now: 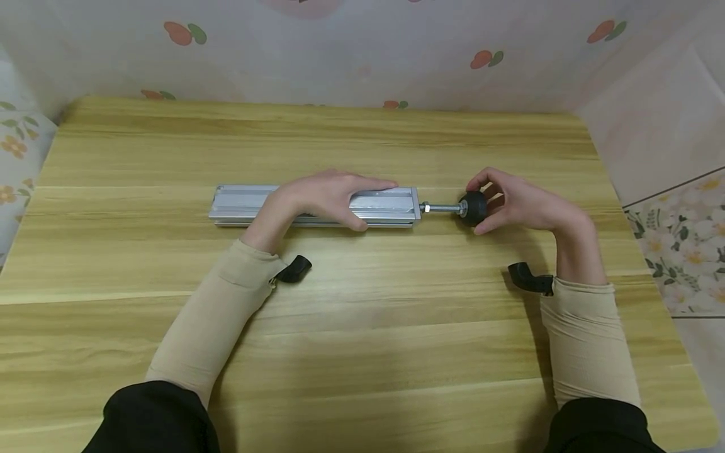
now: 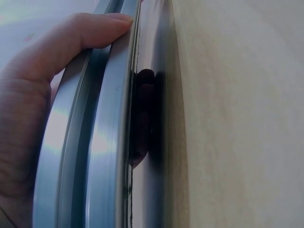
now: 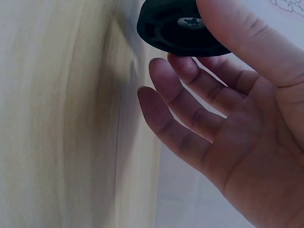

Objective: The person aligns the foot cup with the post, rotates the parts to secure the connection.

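A silver aluminium extrusion (image 1: 243,202) with lengthwise grooves lies across the table. My left hand (image 1: 323,198) grips it from above, thumb along the near side and fingers over the far side. In the left wrist view the thumb (image 2: 90,33) presses its grooved face. From the extrusion's right end sticks a threaded rod (image 1: 445,208) with a nut at its base. A round black leveling foot (image 1: 474,209) sits on the rod's outer end. My right hand (image 1: 523,201) pinches its rim between thumb and fingers. In the right wrist view a cross-head screw (image 3: 191,22) shows in the foot's underside.
The wood-grain table (image 1: 362,352) has its far edge against a patterned covering (image 1: 340,56). Floral tiles (image 1: 688,251) show beyond the right edge. Black curved pieces (image 1: 296,269) stick out from both sleeves near the wrists.
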`<move>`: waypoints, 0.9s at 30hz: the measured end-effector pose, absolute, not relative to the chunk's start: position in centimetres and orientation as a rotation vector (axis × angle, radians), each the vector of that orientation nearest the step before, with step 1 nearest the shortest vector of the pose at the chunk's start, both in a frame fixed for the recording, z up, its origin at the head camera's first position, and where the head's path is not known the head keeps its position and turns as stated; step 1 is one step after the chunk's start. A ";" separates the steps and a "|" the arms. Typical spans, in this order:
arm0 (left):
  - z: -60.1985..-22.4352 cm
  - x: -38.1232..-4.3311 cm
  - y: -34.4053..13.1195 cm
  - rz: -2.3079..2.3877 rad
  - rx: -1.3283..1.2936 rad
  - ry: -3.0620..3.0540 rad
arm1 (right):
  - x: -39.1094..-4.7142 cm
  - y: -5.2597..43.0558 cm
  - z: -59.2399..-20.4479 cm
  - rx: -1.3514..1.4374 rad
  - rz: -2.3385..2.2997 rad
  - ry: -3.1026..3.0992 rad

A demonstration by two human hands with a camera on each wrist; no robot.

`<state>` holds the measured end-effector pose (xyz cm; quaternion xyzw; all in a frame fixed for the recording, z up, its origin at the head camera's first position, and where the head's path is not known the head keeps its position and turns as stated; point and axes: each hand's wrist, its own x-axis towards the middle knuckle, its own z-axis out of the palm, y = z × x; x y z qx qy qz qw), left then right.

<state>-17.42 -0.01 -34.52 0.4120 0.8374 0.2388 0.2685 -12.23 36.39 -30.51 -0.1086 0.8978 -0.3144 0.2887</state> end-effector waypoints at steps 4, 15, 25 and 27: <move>-34.5 -17.5 0.0 0.640 1.118 2.261 | -12.2 36.5 -30.4 -0.291 -0.831 2.418; -34.4 -17.7 0.3 0.623 1.137 2.263 | -12.0 37.5 -29.9 -0.377 -0.691 2.467; -34.4 -17.8 0.3 0.638 1.132 2.255 | -12.1 37.3 -30.0 -0.377 -0.778 2.412; -34.4 -17.8 0.3 0.637 1.132 2.258 | -12.3 37.1 -30.2 -0.383 -0.805 2.400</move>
